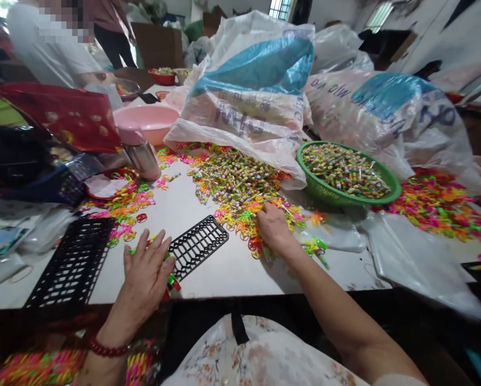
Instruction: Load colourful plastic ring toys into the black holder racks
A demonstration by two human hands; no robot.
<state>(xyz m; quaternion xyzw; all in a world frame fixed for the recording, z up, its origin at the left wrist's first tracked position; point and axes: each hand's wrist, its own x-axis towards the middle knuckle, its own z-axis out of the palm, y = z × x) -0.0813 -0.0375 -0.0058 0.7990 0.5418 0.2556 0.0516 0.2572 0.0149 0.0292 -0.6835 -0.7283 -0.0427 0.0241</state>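
Note:
My left hand lies with fingers stretched out at the left end of a black plastic rack with rows of slots. Small red and green plastic pieces show beside and under its palm. My right hand is closed, fingertips down in a heap of bright plastic ring-like pieces; what they pinch is hidden. Behind that heap spreads a large pile of small multicoloured wrapped sticks. The pile comes out from under a big white and blue plastic sack.
A green basket full of the same sticks stands right. More bright pieces lie beyond clear plastic bags. At left are a second black rack, a steel cup, a pink basin and a person.

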